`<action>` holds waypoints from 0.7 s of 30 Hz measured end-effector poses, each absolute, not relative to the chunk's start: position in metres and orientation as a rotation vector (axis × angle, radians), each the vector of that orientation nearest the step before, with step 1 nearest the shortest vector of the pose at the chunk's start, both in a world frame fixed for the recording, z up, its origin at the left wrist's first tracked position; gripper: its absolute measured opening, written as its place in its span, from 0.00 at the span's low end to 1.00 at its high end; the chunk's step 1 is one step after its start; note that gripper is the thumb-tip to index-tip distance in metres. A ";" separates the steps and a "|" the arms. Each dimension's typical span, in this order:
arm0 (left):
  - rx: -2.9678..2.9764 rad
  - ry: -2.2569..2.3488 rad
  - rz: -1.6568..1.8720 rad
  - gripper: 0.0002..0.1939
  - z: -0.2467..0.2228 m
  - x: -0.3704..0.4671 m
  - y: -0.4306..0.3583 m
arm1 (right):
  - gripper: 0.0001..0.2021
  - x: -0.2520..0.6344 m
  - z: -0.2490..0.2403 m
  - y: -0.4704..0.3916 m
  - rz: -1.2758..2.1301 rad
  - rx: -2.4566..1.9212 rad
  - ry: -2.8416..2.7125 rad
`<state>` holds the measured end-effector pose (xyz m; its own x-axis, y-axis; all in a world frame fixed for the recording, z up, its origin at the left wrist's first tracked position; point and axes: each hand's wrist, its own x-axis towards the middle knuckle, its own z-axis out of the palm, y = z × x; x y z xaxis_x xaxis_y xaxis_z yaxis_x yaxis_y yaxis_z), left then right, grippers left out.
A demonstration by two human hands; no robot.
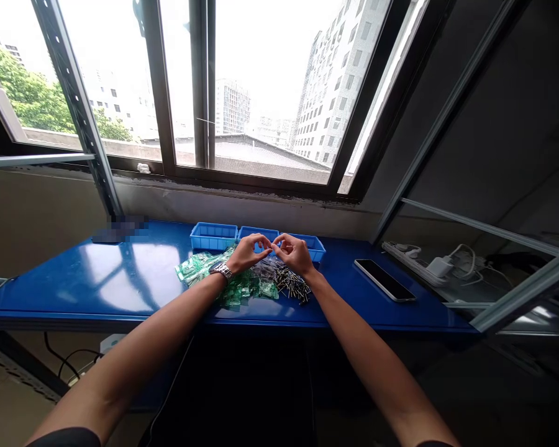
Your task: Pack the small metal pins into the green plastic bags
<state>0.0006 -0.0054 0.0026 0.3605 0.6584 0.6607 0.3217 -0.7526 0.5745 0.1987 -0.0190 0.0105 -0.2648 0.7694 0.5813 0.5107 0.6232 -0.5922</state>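
Note:
Above the blue table (340,304), my left hand (249,253) and my right hand (294,253) meet fingertip to fingertip. Thumb and forefinger are pinched on each; whatever lies between them is too small to make out. A metal-band watch (222,269) is on the left wrist. Beneath the hands spreads a heap of small green-printed plastic packets (233,293). Clear small bags (266,269) lie in the middle of it. Close by my right wrist is a pile of thin screw-like metal pieces (291,285) with dark ends.
Behind the hands stand three blue bins, left (214,241), middle (259,231) and right (317,249). A phone (384,280) lies to the right. Farther right are a power strip (412,264) and a white charger (440,267) with cables. Metal shelf posts (77,93) rise at both sides.

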 end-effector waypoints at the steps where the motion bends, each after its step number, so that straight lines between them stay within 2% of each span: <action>1: 2.276 0.862 1.353 0.07 0.003 0.001 -0.005 | 0.14 0.199 0.011 -0.019 0.360 -1.013 -1.938; 21: 2.196 0.880 1.403 0.13 0.004 0.000 -0.005 | 0.12 0.204 0.007 -0.013 0.369 -0.983 -2.023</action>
<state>-0.0005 -0.0052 0.0044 0.3022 0.6859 0.6620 0.2973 -0.7276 0.6182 0.2036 -0.0134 0.0072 -0.3433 0.7549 0.5588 0.5092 0.6495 -0.5647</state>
